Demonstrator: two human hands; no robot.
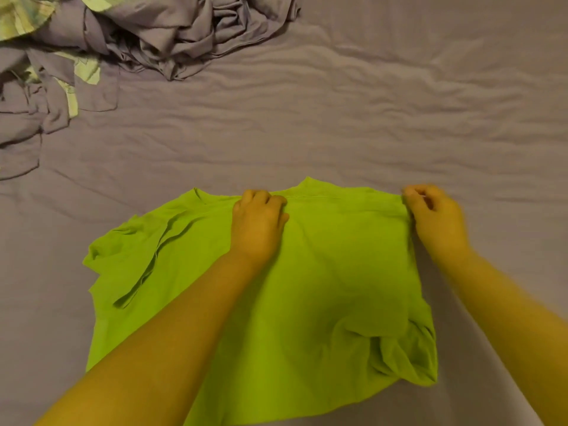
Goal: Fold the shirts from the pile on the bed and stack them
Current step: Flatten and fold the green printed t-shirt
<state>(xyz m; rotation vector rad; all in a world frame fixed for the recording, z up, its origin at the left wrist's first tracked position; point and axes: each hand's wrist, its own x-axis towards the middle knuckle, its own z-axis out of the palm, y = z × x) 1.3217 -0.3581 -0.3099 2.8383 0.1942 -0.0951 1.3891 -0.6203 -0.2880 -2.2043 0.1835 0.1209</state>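
Wrinkled grey-purple bed sheet, w/ creases across most of frame.

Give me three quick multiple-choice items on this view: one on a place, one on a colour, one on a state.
1. Where is the pile of unfolded clothes?
A. Far left of the bed
B. Near right
C. Under the arms

2. What colour is the shirt being handled?
A. Red
B. Lime green
C. White

3. How do the hands stand?
A. Both open in the air
B. Both closed on the shirt's far edge
C. Only one touches the shirt

Key: 1 A, the pile lies at the top left. 2 B, the shirt is lime green. 3 B, the left hand and right hand pinch its far edge.
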